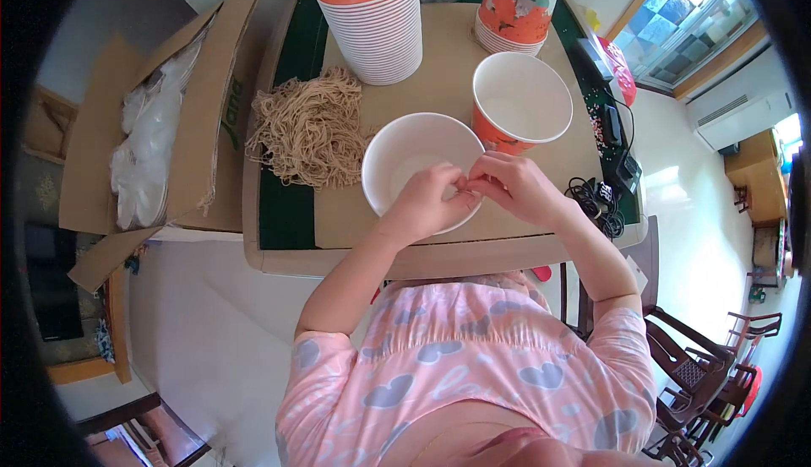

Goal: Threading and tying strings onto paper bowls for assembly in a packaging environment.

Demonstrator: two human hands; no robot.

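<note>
Bright daylight enters from the window [688, 2], up and right of the right hand [511, 184]. White floor [684, 188] to that hand's right glares, nearly blown out. Soft shadows only. Both hands sharp. Strong fisheye bending toward the rim; black vignette rings the frame.

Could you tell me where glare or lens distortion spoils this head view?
Head view: the window at upper right is blown out, glare whitens the floor beneath; fisheye bends the table edge, the rim is black; both hands, left hand and right hand, stay sharp.
</note>
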